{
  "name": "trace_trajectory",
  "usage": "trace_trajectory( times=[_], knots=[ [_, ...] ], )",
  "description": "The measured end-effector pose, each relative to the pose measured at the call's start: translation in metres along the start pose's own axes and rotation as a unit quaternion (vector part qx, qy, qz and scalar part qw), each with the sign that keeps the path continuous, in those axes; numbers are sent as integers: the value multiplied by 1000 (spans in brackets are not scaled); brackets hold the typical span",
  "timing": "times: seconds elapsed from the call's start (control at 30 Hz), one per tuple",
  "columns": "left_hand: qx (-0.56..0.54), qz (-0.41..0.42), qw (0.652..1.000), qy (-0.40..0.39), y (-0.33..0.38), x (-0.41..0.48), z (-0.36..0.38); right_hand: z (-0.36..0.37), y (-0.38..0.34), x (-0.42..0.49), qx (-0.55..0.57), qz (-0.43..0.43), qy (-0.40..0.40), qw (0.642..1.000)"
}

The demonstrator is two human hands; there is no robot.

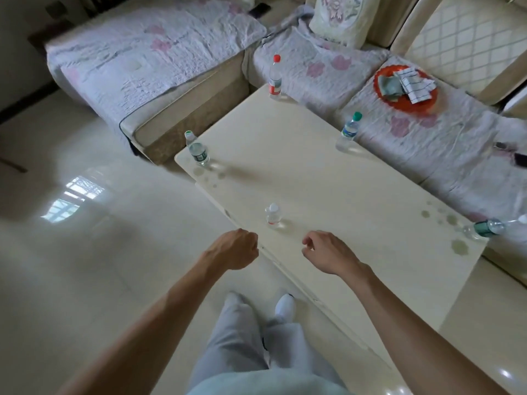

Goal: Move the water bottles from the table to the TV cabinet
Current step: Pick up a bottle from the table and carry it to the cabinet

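Several water bottles stand on the cream table (328,195). A small white-capped bottle (273,215) is nearest, just beyond my hands. A bottle with a dark green label (197,151) stands at the left corner, a red-capped bottle (275,78) at the far corner, and a green-capped bottle (349,132) at the far edge. Another green-labelled bottle (487,228) is at the right corner. My left hand (236,249) hovers at the table's near edge with its fingers curled under, holding nothing. My right hand (328,252) hovers over the table, fingers loosely curled and empty.
A sofa (159,61) with a floral cover wraps round the table's far sides. On it lie a cushion (342,15) and a red tray (407,92) of folded cloths. Glossy tiled floor (99,238) spreads to the left; my legs stand by the table's near edge.
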State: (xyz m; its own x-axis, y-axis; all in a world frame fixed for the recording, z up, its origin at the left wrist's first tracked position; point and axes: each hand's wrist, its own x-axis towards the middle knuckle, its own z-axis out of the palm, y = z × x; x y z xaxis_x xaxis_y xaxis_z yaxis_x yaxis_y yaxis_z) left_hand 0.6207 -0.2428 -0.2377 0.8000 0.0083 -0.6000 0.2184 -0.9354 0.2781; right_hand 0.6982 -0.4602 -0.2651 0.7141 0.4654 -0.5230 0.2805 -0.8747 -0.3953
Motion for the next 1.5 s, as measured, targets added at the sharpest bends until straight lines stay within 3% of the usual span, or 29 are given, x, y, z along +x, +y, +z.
trace_trajectory(
  times=[0.23, 0.57, 0.9, 1.13, 1.33, 1.5],
  knots=[
    [-161, -64, 984, 35, -33, 68, 8, 39, 1, 77, 132, 60, -6, 989],
    [-183, -69, 980, -30, -95, 166, 30, 122, 4, 197, 233, 175, 35, 956],
    [-263, -95, 960, -29, -131, 202, 53, 187, -6, 248, 311, 217, 210, 901],
    [-304, -104, 947, -17, -140, 195, 30, 162, -21, 269, 300, 193, 258, 898],
    [-383, -133, 913, 40, -135, 176, 8, 87, -56, 231, 328, 130, 206, 913],
    [-547, -183, 807, 124, -117, 149, -19, 25, -90, 177, 320, 41, 220, 921]
  ],
)
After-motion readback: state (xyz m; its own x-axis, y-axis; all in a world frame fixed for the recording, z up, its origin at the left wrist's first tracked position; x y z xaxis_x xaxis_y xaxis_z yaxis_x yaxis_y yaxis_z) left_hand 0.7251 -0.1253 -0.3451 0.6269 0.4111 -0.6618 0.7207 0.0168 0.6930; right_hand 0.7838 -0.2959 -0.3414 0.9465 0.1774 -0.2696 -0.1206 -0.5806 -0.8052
